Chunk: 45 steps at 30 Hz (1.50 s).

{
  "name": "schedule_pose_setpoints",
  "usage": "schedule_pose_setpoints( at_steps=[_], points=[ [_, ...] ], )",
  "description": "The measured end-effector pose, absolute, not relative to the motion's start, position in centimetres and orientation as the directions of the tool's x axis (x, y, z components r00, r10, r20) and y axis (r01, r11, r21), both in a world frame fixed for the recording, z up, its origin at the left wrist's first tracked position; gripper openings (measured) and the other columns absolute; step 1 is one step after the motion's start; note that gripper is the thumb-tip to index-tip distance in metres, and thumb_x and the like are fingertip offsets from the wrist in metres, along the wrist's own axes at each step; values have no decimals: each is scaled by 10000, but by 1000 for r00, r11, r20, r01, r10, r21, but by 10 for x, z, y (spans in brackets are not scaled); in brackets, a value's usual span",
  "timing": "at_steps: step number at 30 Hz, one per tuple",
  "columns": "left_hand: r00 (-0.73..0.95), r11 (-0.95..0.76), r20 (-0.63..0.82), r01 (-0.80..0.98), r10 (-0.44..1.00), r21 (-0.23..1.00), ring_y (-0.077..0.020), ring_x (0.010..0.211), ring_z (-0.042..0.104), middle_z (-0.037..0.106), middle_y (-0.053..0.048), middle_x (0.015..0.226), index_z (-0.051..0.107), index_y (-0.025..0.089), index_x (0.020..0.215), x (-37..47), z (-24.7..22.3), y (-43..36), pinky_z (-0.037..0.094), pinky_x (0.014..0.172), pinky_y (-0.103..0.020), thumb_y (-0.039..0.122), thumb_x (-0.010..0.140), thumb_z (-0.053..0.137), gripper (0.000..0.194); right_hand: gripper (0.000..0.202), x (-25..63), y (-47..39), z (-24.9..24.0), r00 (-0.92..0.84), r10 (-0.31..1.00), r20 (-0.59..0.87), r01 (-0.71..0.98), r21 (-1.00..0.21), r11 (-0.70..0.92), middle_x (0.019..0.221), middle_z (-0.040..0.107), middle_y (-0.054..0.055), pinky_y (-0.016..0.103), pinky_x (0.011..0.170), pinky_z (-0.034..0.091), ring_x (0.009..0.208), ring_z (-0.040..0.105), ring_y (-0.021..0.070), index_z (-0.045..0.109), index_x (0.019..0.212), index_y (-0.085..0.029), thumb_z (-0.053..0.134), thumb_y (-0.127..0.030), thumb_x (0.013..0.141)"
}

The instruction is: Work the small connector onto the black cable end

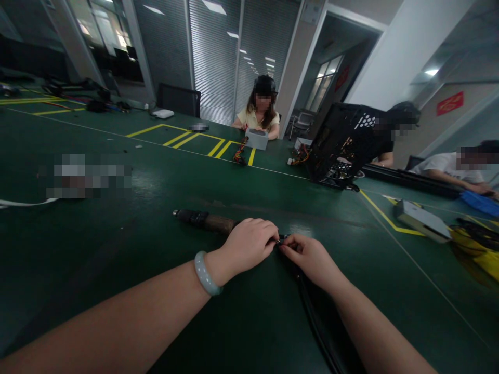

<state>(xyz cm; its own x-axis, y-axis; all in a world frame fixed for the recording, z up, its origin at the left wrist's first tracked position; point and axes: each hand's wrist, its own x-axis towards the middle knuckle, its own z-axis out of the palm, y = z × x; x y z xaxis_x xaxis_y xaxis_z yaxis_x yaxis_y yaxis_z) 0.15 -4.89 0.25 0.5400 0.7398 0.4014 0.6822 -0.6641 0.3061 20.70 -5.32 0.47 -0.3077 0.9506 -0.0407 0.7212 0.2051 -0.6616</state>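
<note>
What looks like a fishing rod (218,223) lies on the green table, its brown grip and black, metal-tipped end pointing left. My left hand (251,244), with a pale bangle at the wrist, is closed over the rod's right-hand part. My right hand (306,257) pinches a small dark piece close to the left fingertips; the fingers hide most of it. From beneath the right hand, a long black strip (312,306), perhaps thin rod sections or a cover, runs down to the bottom edge.
Across the green table (175,171), a person handles a grey power supply (256,139) with loose wires. A black computer case (339,145) stands at right, near a grey box (423,221) and a yellow bag (477,252). Two other people sit at far right.
</note>
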Motion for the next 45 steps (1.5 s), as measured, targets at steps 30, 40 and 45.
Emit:
schedule_pose_setpoints(
  at_steps=[30,40,45],
  points=[
    [525,-652,407,698,747,296,-251,1057,601,600,-31,1256,609,219,922,3,-4,-44,474,879,-432,169,828,562,116,147,209,-52,3,-308,951,-19,730,-647,223,778,691,-14,229,587,387,659,589,129,681,864,-216,608,-343,871],
    [539,-663,406,691,738,288,-244,1001,625,656,-43,1115,622,219,942,3,-4,-43,479,852,-406,186,836,541,138,157,208,-53,1,-315,949,-17,716,-661,226,775,684,-12,225,587,381,667,587,125,678,865,-212,601,-349,878],
    [541,-660,399,700,740,274,-244,1012,620,660,-36,1118,623,223,939,3,-6,-42,466,877,-417,202,839,550,126,160,208,-53,2,-304,953,-13,724,-653,222,774,681,-9,225,574,373,637,566,119,678,868,-209,609,-354,867]
  ],
)
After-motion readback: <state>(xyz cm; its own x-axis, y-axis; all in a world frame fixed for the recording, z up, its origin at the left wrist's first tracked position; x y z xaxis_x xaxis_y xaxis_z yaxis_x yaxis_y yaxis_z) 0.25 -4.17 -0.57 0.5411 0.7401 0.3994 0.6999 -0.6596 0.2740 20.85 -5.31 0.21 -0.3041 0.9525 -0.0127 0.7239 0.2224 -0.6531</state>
